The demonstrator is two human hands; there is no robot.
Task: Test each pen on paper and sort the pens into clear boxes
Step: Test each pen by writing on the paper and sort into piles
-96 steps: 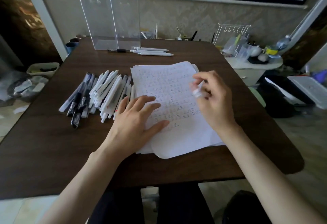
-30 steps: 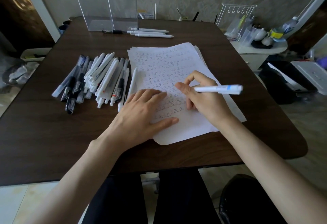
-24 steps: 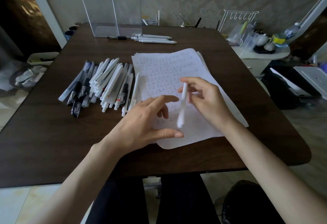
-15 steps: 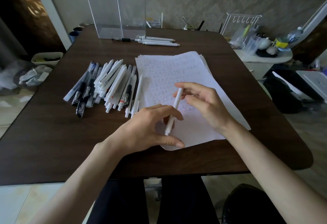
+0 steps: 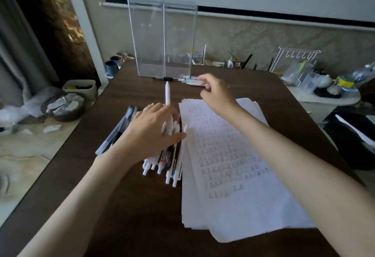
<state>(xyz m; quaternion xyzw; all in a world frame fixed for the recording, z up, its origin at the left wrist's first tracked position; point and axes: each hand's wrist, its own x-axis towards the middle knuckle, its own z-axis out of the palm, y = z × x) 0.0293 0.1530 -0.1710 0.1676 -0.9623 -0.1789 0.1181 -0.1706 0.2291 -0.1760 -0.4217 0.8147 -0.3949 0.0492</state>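
Two tall clear boxes (image 5: 162, 39) stand side by side at the table's far edge. In front of them lie a dark pen (image 5: 168, 78) and a few white pens (image 5: 190, 80). My right hand (image 5: 217, 94) reaches there, its fingertips pinched on the near end of one of those white pens. My left hand (image 5: 154, 131) rests over the pile of pens (image 5: 164, 163) left of the paper, holding a white pen (image 5: 167, 94) that points away from me. The stack of paper (image 5: 233, 165) covered in test marks lies under my right forearm.
The dark wooden table (image 5: 113, 196) has its left edge close to the pile. Cups (image 5: 112, 67) sit at the far left corner. A white side table (image 5: 324, 98) with a wire rack and containers stands to the right. A bin and a bowl are on the floor at left.
My right hand carried the tested white pen from the paper to the row in front of the boxes. My left hand left the paper, went to the pile and lifted another white pen.
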